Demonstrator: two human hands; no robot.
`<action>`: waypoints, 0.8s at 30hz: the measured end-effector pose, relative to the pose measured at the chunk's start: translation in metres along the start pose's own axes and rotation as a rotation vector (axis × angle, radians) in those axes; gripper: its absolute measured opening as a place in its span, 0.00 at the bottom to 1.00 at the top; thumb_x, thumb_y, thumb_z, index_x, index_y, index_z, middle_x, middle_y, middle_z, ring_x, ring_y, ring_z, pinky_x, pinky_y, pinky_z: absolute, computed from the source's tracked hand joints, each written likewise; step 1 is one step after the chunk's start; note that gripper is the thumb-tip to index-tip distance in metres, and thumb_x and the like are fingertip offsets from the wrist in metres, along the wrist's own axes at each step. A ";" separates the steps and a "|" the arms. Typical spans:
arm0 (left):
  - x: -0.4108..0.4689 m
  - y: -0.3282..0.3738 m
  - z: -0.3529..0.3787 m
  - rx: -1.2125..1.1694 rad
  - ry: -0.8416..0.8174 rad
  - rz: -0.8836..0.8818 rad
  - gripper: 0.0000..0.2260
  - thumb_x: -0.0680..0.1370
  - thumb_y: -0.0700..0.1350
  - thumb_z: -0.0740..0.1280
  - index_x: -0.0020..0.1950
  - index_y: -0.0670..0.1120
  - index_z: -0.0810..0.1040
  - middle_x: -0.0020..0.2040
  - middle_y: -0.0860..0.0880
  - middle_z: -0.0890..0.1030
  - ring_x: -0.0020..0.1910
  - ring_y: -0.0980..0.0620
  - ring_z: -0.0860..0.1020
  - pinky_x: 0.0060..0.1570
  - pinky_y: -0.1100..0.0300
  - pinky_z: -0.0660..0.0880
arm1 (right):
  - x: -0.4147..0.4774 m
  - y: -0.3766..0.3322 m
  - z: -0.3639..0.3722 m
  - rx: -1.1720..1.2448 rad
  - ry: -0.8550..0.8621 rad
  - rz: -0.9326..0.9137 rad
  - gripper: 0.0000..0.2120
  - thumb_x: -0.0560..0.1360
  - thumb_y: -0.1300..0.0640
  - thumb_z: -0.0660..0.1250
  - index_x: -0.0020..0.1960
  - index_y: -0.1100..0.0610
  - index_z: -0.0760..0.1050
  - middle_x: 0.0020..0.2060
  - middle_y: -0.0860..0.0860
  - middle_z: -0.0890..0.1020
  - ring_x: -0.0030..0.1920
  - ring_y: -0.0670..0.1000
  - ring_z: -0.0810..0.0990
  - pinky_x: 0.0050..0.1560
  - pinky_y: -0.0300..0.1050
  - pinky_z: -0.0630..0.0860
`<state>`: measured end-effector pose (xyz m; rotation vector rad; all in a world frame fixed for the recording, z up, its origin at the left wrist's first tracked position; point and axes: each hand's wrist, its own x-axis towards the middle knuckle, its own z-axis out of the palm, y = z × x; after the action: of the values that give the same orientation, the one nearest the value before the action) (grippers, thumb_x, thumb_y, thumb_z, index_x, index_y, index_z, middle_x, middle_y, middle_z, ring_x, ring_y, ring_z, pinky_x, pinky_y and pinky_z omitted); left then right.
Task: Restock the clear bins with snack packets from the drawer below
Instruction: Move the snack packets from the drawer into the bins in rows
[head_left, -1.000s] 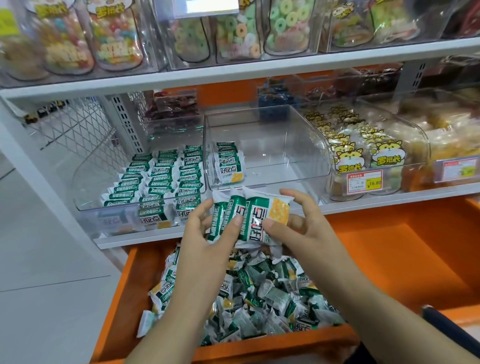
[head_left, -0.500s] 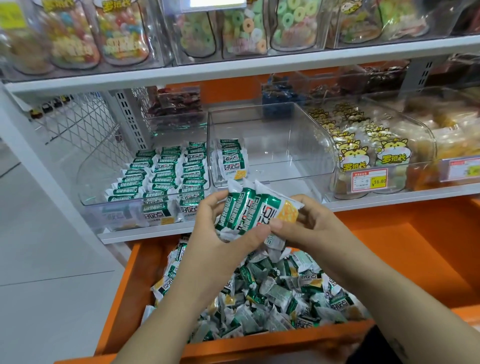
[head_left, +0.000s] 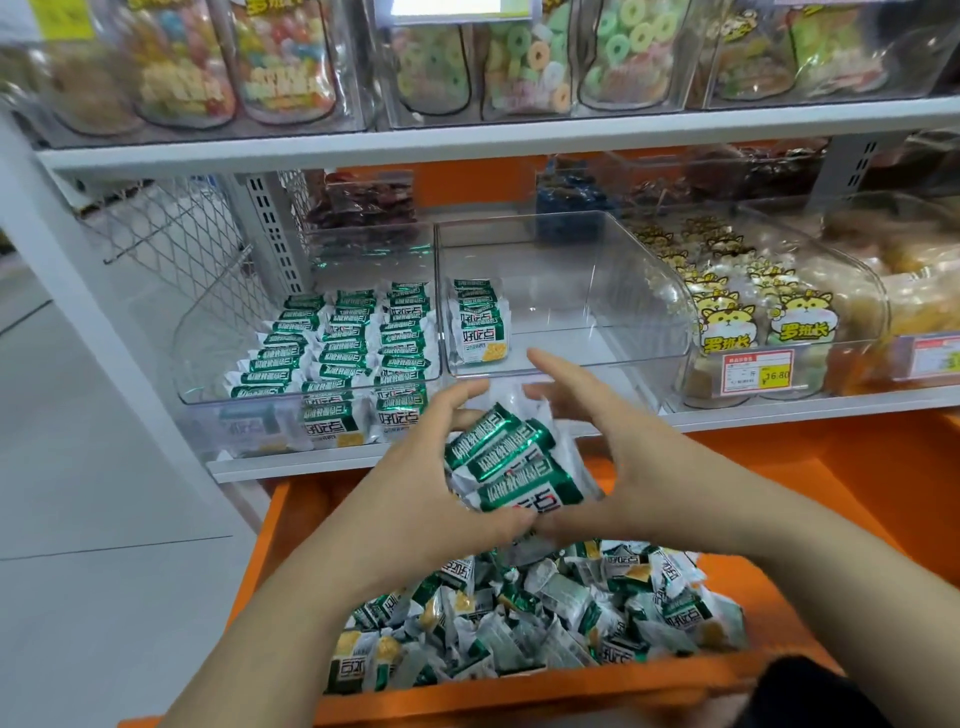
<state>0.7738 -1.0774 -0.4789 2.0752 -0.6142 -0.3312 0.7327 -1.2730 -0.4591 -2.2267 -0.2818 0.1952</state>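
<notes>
Gripping three stacked packets, the left hand curled tight; the right hand stood spread open just beside them.

snack packets: 好吃点 on the front faces, in both left clear bins
drawer packets: same 好吃点, readable on a few
hamster bags: 罗班长 in yellow
price tag: ¥16.80, on the hamster bin front; small print unreadable
</notes>
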 end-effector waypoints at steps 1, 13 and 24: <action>0.000 0.000 -0.002 0.014 -0.021 -0.004 0.42 0.67 0.51 0.77 0.66 0.71 0.51 0.55 0.72 0.64 0.46 0.82 0.69 0.40 0.80 0.70 | 0.004 -0.003 -0.002 -0.063 -0.052 -0.024 0.53 0.64 0.51 0.79 0.71 0.28 0.44 0.58 0.26 0.66 0.55 0.23 0.68 0.50 0.22 0.70; 0.004 0.023 -0.026 0.029 0.028 0.197 0.35 0.79 0.34 0.62 0.78 0.39 0.42 0.76 0.36 0.53 0.73 0.50 0.60 0.40 0.82 0.66 | 0.038 -0.024 -0.019 -0.401 -0.079 -0.221 0.41 0.64 0.49 0.78 0.65 0.35 0.55 0.58 0.34 0.64 0.59 0.29 0.64 0.53 0.20 0.62; 0.036 -0.008 -0.030 0.039 0.289 0.248 0.47 0.67 0.59 0.75 0.65 0.77 0.38 0.63 0.82 0.53 0.63 0.82 0.53 0.55 0.84 0.56 | 0.078 -0.025 -0.037 -0.546 0.034 -0.341 0.40 0.62 0.42 0.73 0.70 0.40 0.58 0.56 0.34 0.67 0.59 0.36 0.67 0.57 0.27 0.65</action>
<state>0.8199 -1.0722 -0.4695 2.0065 -0.6941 0.1228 0.8127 -1.2644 -0.4200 -2.6633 -0.7634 -0.1218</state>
